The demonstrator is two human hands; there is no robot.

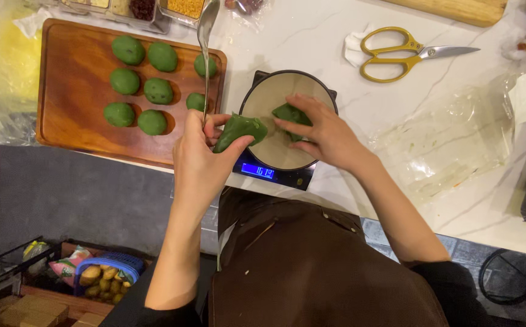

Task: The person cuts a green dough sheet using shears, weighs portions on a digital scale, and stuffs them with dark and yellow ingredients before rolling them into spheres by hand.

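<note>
a green dough lump is pinched in the left hand at frame centre. more dough in the bowl is pressed by the right hand, its fingers closed on it.

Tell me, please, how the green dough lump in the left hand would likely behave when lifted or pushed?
The green dough lump probably deforms easily: it looks pinched and stretched by the left hand. It seems tacky, not slippery. The shaped balls on the wooden board look rounded, so might roll.

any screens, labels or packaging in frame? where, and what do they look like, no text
Scale display: front edge of black kitchen scale under the bowl, small rectangle, blue backlit digits.
Clear plastic wrap: lies crumpled on the white counter, right of the scale.
Snack packet: lower left in a crate, pink and green.
</note>
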